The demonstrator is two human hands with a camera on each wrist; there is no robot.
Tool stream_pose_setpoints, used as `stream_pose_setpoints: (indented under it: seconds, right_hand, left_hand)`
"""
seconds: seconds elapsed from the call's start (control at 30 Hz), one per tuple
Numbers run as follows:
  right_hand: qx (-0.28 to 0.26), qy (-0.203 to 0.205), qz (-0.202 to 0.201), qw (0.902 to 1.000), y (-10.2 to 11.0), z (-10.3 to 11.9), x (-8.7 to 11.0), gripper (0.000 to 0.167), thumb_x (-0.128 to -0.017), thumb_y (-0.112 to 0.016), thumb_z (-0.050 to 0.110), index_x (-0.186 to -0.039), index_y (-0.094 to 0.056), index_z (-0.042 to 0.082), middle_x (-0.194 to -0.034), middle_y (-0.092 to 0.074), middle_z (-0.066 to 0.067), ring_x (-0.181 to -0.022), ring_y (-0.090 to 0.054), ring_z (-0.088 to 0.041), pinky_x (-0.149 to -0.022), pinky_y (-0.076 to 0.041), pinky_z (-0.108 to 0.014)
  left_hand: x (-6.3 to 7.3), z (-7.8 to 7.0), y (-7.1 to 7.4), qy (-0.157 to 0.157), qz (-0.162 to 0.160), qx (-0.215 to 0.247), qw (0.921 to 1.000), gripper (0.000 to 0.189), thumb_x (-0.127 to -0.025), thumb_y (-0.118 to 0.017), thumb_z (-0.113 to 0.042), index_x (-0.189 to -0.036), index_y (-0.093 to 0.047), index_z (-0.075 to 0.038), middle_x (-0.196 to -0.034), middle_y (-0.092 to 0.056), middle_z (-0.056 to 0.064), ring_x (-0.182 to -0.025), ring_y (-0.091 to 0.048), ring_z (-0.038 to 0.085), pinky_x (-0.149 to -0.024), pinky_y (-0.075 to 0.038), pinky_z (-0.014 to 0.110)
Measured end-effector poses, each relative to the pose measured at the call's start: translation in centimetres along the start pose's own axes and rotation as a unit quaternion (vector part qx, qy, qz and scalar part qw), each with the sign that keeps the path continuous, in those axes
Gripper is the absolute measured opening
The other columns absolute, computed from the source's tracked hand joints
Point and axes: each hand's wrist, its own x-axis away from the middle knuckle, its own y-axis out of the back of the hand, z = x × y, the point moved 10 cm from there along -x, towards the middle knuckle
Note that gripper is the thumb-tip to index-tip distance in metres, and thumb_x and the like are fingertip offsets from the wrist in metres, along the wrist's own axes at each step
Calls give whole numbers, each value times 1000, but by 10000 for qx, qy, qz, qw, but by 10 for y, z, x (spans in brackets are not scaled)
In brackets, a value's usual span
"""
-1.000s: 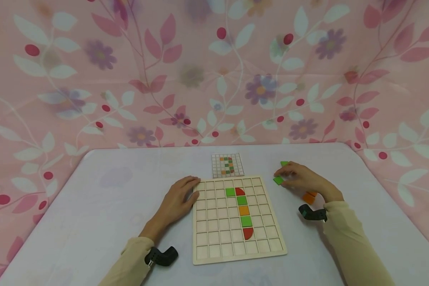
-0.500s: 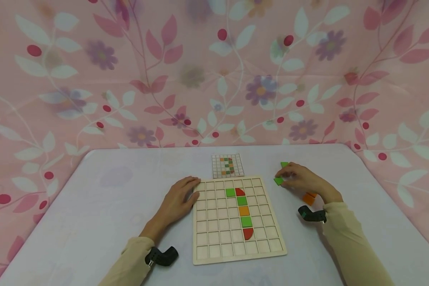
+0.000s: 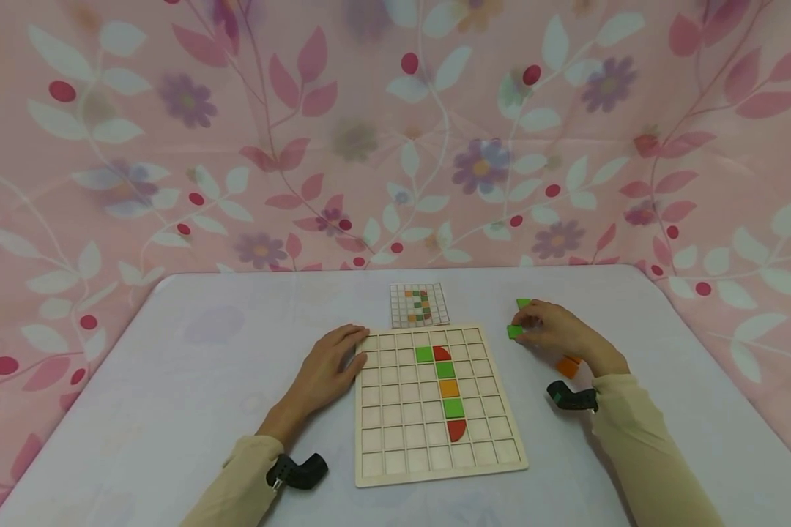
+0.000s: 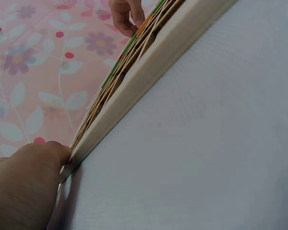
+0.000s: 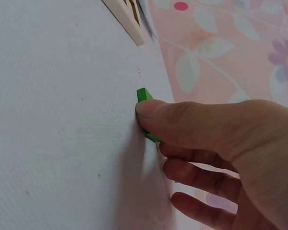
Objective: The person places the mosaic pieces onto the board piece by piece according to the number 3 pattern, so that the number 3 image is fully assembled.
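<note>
A green square tile [image 3: 514, 332] is pinched by my right hand [image 3: 556, 333], right of the board; in the right wrist view the thumb covers much of the green tile [image 5: 142, 94]. My left hand [image 3: 329, 369] rests along the left edge of the wooden grid board [image 3: 394, 462], fingertips at its upper left corner. A short row and column of tiles sit in the grid: green squares, an orange square [image 3: 449, 388] and two rounded red pieces, one at the top [image 3: 442, 353] and one at the bottom [image 3: 457, 430].
A printed grid card [image 3: 419, 305] with coloured cells lies behind the board. Another green tile [image 3: 524, 302] lies beyond the right hand, and orange tiles [image 3: 568, 366] lie beneath its wrist. A pink floral cloth [image 3: 369, 146] hangs behind the white table [image 3: 191, 410].
My right hand has shifted slightly to the right, and the green tile in its fingers has turned a little. The left hand stays at the board's edge.
</note>
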Motion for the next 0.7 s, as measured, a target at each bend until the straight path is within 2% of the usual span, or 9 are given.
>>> stream_pose_setpoints:
  seconds: [0.1, 0.23, 0.53, 0.7]
  right_hand:
    - [103, -52, -79, 9999, 0, -1, -1, 26, -82, -74, 20, -103, -67, 8, -95, -60, -3, -88, -53, -16, -78, -45, -32]
    - [100, -48, -148, 9998, 0, 4, -2, 25, -82, -74, 19, -102, -66, 8, -95, -62, -2, -89, -54, -17, -83, -47, -36]
    - [-242, 264, -196, 9992, 1, 32, 1, 21, -82, -71, 18, -101, -66, 10, -94, -62, 0, -91, -56, -19, -87, -49, -43]
    - [-328, 385, -108, 9987, -5, 48, 0, 21, -83, -70, 19, -102, -66, 13, -94, -62, 2, -90, -54, -17, -84, -49, -43]
  left_hand:
    - [0, 0, 0, 17, 11, -12, 10000, 41, -94, -58, -25, -131, -57, -7, -133, -56, 10, -127, -49, 28, -107, -38, 47]
    - [0, -1, 0, 5, 11, -16, 10000, 41, -94, -58, -25, -131, -57, -7, -133, -56, 10, -127, -49, 27, -106, -38, 47]
    - [-1, -4, 3, -40, -48, 5, 10000, 42, -93, -60, -25, -130, -57, -6, -132, -57, 11, -125, -51, 29, -105, -39, 48]
    - [0, -4, 3, -44, -65, 4, 10000, 43, -92, -61, -23, -131, -56, -4, -133, -56, 12, -127, -49, 31, -105, -38, 50]
